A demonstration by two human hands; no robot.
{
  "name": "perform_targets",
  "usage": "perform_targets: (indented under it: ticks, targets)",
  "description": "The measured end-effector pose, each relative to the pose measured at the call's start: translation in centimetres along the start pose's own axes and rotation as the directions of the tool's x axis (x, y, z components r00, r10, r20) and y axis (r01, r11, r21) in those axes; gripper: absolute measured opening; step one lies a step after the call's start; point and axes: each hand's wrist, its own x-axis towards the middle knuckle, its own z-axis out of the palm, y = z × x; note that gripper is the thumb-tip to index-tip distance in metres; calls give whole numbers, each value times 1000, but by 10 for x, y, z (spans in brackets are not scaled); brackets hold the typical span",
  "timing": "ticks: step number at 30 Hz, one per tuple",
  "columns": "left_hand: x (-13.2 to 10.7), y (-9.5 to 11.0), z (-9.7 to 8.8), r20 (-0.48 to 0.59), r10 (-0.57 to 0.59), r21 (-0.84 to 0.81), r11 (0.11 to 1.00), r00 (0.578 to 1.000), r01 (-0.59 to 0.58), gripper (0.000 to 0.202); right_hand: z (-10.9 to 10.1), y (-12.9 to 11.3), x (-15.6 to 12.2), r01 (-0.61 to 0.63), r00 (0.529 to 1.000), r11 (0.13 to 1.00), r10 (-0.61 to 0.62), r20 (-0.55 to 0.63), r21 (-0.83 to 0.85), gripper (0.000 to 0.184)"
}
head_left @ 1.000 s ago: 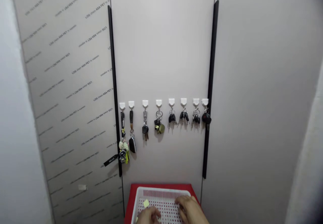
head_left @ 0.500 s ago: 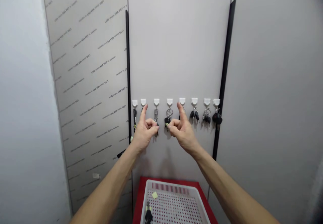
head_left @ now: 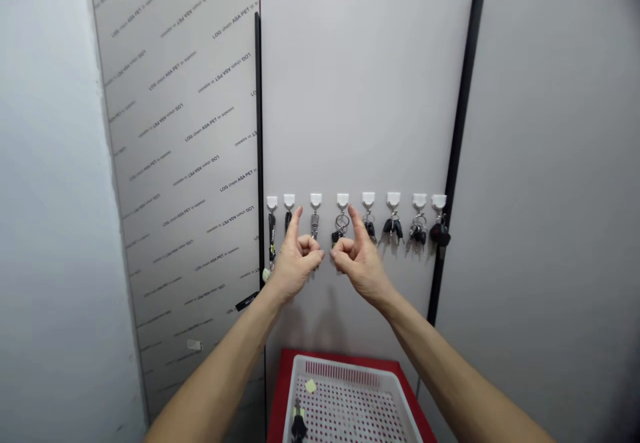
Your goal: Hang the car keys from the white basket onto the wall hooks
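Both my arms reach up toward a grey wall panel. My left hand (head_left: 295, 261) and my right hand (head_left: 358, 260) are each curled into a fist with the thumb sticking up, nearly touching, and nothing shows in either. They are in front of a row of white hooks (head_left: 393, 198) from which several key bunches (head_left: 440, 233) hang. My left thumb is just below the second hook, my right thumb beside the key ring (head_left: 342, 222) on the middle hook.
Below stands a white perforated basket (head_left: 350, 368) on a red surface (head_left: 278, 396), holding one dark key bunch (head_left: 299, 424) and a yellow slip (head_left: 311, 385). Black vertical strips (head_left: 459, 136) edge the panel. A film-covered panel (head_left: 185, 136) stands at the left.
A second ago both hands were down in the basket. They rose to the hooks as thumbs-up fists and have since drifted slightly closer together.
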Motion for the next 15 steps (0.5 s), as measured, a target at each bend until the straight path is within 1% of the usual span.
perform_targets:
  ticks: [4, 6, 7, 8, 9, 10, 11, 12, 13, 14, 15]
  targets:
    - [-1, 1, -2, 5, 6, 33, 999, 1000, -6, 73, 5, -1, 2, -8, 1000, 1000, 8, 11, -6, 72]
    - [-1, -1, -4, 1, 15, 76, 997, 1000, -15, 72, 7, 0, 3, -13, 1000, 1000, 14, 8, -15, 72]
    - [0, -3, -8, -23, 24, 112, 993, 999, -21, 72, 9, 2, 4, -19, 1000, 999, 19, -5, -26, 71]
    - [1, -7, -12, -75, 39, 161, 987, 996, -26, 70, 10, 6, 4, -34, 999, 998, 33, -27, -46, 69]
    - [2, -13, -18, -160, 60, 224, 974, 985, -23, 68, 12, 11, 5, -59, 997, 995, 55, -53, -79, 66]
    - [3, -20, -25, -271, 86, 297, 955, 959, -2, 65, 14, 17, 6, -92, 993, 988, 82, -81, -125, 62]
    - [4, -28, -33, -391, 110, 370, 928, 914, 46, 62, 16, 25, 7, -129, 988, 974, 111, -108, -184, 57]
    - [6, -37, -41, -493, 121, 429, 895, 862, 119, 60, 18, 33, 8, -165, 982, 953, 135, -130, -253, 52]
    - [7, -46, -48, -564, 116, 472, 858, 818, 204, 59, 21, 41, 10, -189, 978, 926, 148, -147, -326, 48]
    - [8, -55, -54, -600, 94, 504, 815, 795, 284, 59, 23, 49, 12, -201, 976, 896, 146, -164, -396, 46]
    - [9, -64, -58, -608, 57, 531, 771, 792, 352, 59, 26, 57, 14, -206, 974, 865, 135, -185, -457, 46]
